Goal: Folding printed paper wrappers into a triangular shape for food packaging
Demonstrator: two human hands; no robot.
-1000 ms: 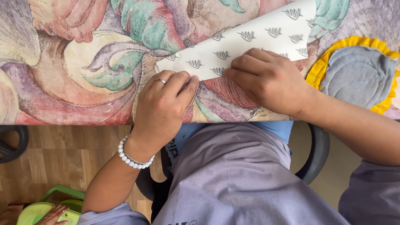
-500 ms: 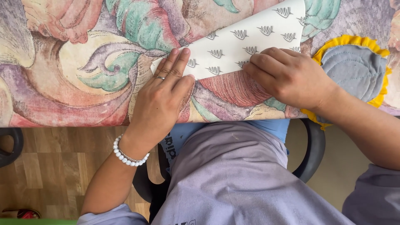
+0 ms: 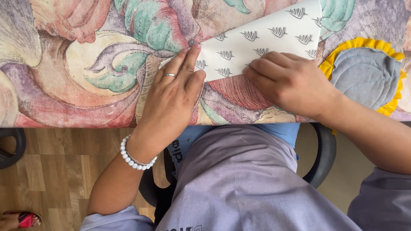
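I see 2 hands pressing a white patterned paper (image 3: 261,45) flat on the flowered tablecloth (image 3: 85,72). The left hand (image 3: 173,100) lies open, fingers stretched (a ring on 1) over the paper's pointed corner. The right hand (image 3: 291,83) rests on its lower edge, fingers curled, gripping nothing. A grey yellow-trimmed mat (image 3: 368,77) sits beside it.

Counter (image 3: 64,98) covered in floral cloth of pink, green, cream swirls. Round grey quilted pad (image 3: 368,77) with yellow ruffled edge at right. Black chair arm (image 3: 323,158) below the edge. Wood-plank floor (image 3: 47,171) at left; red sandal (image 3: 25,219) in bottom corner.
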